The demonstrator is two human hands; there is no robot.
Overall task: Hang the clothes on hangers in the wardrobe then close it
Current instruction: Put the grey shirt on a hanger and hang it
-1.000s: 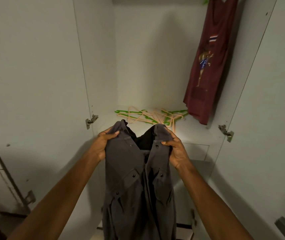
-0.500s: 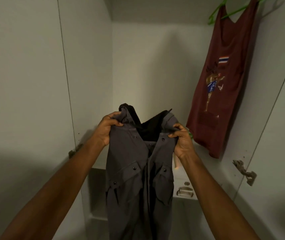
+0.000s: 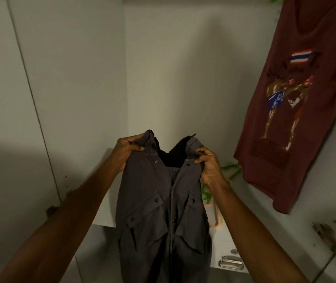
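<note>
A dark grey shirt (image 3: 161,211) with buttoned chest pockets hangs in front of the open wardrobe (image 3: 183,68), held up by its collar. The left hand (image 3: 127,151) pinches the left side of the collar, fingers curled round the fabric; the right hand (image 3: 209,166) grips the right side the same way. Behind the shirt, green and orange hangers (image 3: 224,176) lie on the wardrobe shelf (image 3: 250,211). To the right a maroon tank top (image 3: 297,111) with a boxer print hangs inside the wardrobe.
</note>
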